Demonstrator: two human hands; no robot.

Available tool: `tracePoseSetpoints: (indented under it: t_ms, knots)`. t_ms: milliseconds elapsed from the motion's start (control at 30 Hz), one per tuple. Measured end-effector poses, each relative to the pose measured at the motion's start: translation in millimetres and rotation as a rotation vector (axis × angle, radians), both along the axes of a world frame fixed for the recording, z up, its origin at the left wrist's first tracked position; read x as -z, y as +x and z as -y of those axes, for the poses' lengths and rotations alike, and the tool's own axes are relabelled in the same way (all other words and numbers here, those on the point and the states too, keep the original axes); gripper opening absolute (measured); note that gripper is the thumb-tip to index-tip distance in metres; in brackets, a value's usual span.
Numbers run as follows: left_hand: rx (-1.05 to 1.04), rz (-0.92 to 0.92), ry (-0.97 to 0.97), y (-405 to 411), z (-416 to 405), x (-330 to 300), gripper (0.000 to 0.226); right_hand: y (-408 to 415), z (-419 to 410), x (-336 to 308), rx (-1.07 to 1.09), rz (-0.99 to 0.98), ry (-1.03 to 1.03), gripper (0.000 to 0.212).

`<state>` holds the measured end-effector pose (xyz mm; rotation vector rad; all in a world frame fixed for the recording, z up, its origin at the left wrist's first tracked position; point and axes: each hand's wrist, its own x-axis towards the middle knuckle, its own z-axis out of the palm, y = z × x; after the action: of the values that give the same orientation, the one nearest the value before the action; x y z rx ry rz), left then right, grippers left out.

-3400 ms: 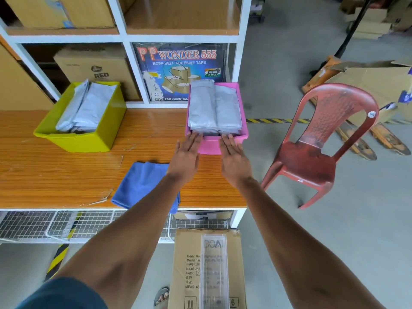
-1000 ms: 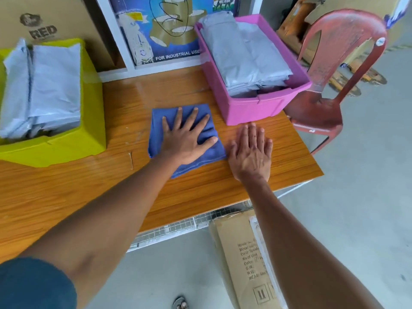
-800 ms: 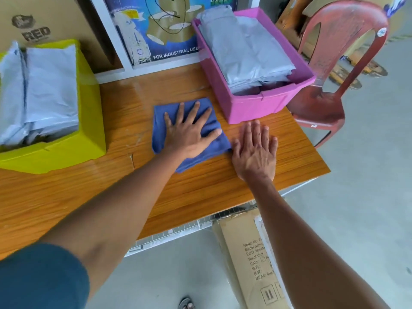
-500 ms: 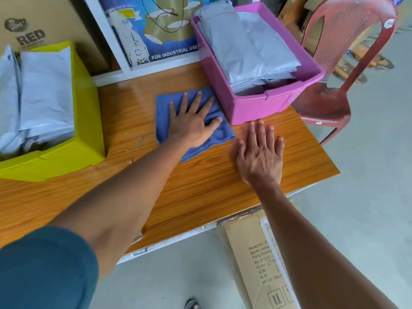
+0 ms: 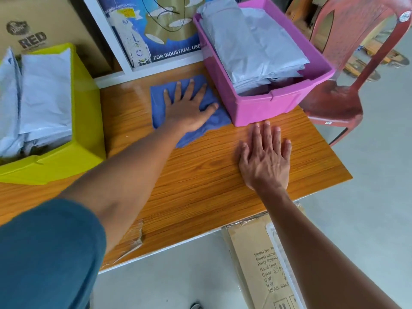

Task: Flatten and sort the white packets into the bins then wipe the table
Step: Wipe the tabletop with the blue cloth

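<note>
White plastic packets (image 5: 42, 94) fill the yellow plastic bin (image 5: 87, 121) on the wooden surface (image 5: 200, 186); the left hand (image 5: 187, 110), fingers spread, presses a blue cloth (image 5: 158, 103) beside the pink plastic bin (image 5: 267, 108) holding more packets; the right hand (image 5: 265, 159) lies spread flat on bare wood

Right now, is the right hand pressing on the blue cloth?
No, the right hand lies flat on the bare table; the left hand presses the blue cloth.

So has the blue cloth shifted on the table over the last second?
Yes. The blue cloth, pressed under the left hand, has slid away from the person toward the shelf and now lies against the pink bin.
</note>
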<state>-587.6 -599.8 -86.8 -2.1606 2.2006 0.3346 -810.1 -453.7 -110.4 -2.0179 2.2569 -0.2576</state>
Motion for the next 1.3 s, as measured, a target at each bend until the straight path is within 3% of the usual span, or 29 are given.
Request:
tracePoseSetpoints:
  t_ms: [167, 433, 700, 967, 1100, 1200, 1300]
  knots:
    - [0.128, 0.028, -0.042, -9.1, -54.2, 5.1, 0.084, 1.0, -0.9, -3.6, 0.005, 0.008, -0.002, 0.069]
    - [0.012, -0.045, -0.082, 4.0, 57.7, -2.9, 0.077, -1.0, 1.4, 0.8, 0.001, -0.027, 0.010, 0.069]
    - [0.131, 0.039, -0.107, -12.6, -39.5, 9.4, 0.079, 0.7, 0.0, -3.1, 0.005, -0.007, 0.021, 0.068]
    - [0.033, -0.031, -0.097, 3.2, 63.6, 0.1, 0.076, -0.5, 2.3, -0.1, -0.012, -0.023, 0.028, 0.068]
    - [0.009, -0.006, -0.102, -9.8, 4.1, 2.9, 0.080, 1.2, -0.5, -2.6, -0.011, -0.009, 0.022, 0.068]
    - [0.104, 0.052, -0.138, -15.9, -47.0, 8.6, 0.082, 1.5, -0.1, -4.5, -0.004, -0.005, 0.030, 0.068]
    - [0.091, 0.024, -0.113, -11.5, -20.7, 5.6, 0.080, 1.2, -0.4, -5.4, -0.013, -0.011, 0.039, 0.068]
